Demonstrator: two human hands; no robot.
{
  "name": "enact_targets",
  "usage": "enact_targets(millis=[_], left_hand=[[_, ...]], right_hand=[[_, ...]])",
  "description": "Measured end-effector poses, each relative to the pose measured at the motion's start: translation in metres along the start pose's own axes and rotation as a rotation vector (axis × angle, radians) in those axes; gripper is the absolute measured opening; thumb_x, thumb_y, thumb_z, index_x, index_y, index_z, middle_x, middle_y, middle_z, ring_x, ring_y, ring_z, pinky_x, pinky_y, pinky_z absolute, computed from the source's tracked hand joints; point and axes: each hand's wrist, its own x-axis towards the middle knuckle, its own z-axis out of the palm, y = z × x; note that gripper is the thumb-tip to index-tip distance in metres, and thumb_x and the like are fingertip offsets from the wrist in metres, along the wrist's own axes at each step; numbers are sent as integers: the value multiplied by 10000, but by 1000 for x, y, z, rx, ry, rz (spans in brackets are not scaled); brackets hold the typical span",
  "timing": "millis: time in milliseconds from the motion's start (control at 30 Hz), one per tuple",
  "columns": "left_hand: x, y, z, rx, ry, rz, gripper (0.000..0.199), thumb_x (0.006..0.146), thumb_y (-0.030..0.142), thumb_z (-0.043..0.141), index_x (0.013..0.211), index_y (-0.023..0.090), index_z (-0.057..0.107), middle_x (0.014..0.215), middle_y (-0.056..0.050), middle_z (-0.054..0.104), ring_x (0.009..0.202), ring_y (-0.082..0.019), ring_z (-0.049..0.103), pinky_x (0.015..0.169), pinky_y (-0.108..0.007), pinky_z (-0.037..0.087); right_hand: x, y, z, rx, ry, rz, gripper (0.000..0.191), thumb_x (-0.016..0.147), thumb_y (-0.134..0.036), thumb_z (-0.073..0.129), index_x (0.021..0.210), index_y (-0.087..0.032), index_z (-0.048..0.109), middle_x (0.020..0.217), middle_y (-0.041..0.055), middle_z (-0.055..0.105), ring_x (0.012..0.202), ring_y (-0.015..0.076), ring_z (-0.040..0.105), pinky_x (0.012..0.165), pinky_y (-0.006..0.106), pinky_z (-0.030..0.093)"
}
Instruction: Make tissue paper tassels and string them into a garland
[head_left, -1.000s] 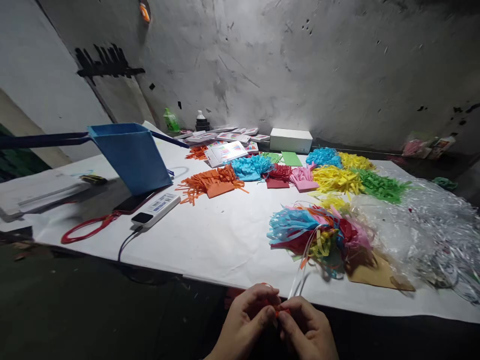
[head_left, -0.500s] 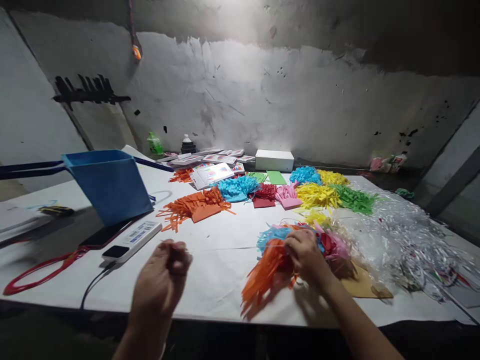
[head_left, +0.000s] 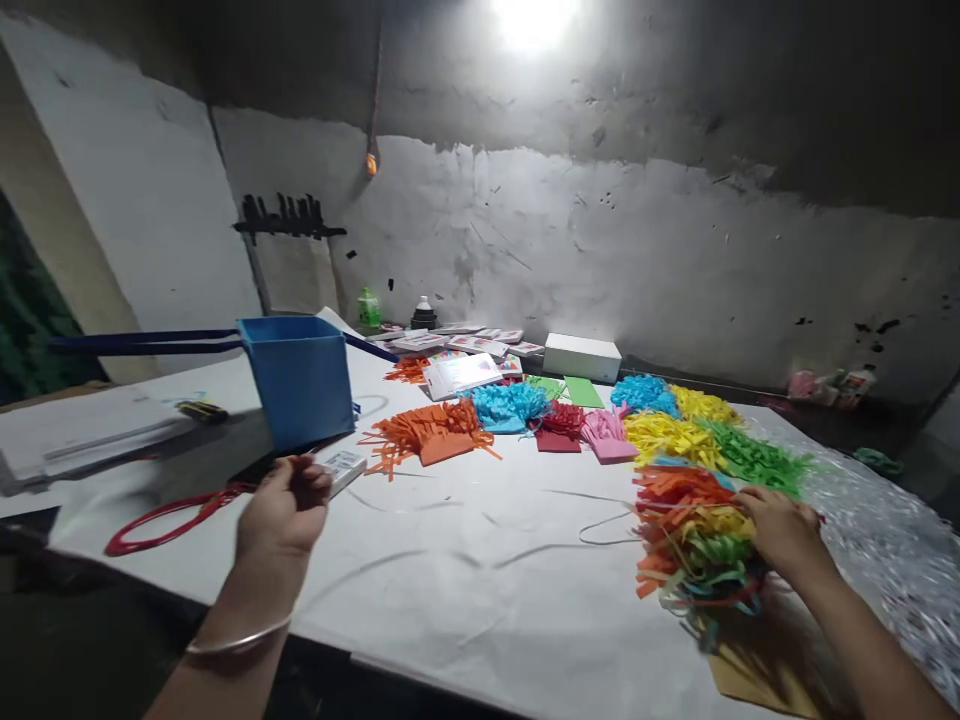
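My left hand (head_left: 279,512) is raised over the table's left side, its fingertips closed together; anything between them is too small to make out. Beside it lie a white power bank (head_left: 345,470), partly hidden, and a looped red cord (head_left: 176,515). My right hand (head_left: 784,535) is closed on a garland of fringed paper tassels (head_left: 686,530), orange, yellow, green and blue. A thin pale thread (head_left: 600,540) curls on the white table to the left of the garland. Beneath my right forearm a brown sheet (head_left: 750,680) lies partly covered.
A blue open box (head_left: 300,385) with dark straps stands at the left, near a yellow-and-black cutter (head_left: 202,411). Fringed paper bundles (head_left: 450,435) in several colours lie across the middle. Behind are white packets (head_left: 461,374) and a white box (head_left: 581,355). Clear plastic (head_left: 877,530) covers the right.
My right hand has carried the tassel garland to the right, turning it. My left hand stays closed, now nearer the power bank. The thread stretched between them now lies slack. The view has shifted left.
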Motion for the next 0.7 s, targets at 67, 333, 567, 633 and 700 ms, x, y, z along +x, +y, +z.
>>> enact_targets(millis=[67,333,567,633,700], left_hand=[[-12,-10,9,-19,-45,-50,356,1013,96,379,682,175,484,531,53,547,377,-55,451,381,-126,387],[-94,-51,42,62,-428,-171,160,832,222,736,770,146,609,637,1,662,463,-74,543,429,-146,427],[-100,-55,33,216,-567,-137,354,704,373,862,767,137,607,704,-49,724,472,-95,564,458,-193,436],[-79,-52,26,236,-505,-95,325,743,360,835,776,146,592,703,-25,715,483,-83,556,472,-185,433],[-52,-49,18,269,-425,-68,261,823,326,768,784,149,581,691,-1,690,494,-74,549,483,-179,438]], right_hand=[[-1,-30,12,104,-45,-39,393,639,-130,483,925,-203,742,1080,160,716,1046,361,618,961,628,381],[-28,-247,72,767,-373,-354,642,821,-347,651,1420,-183,486,1420,112,570,1316,224,520,1120,382,405],[-34,-302,81,1039,-413,-218,447,990,-497,438,838,-181,715,627,-8,613,554,119,551,547,224,457],[-35,-279,77,1034,-383,-141,464,961,-547,470,812,-178,709,596,-18,567,502,108,477,475,214,387],[-34,-240,69,1007,-336,-57,467,931,-576,499,792,-181,707,603,-10,577,482,110,461,433,212,351]])
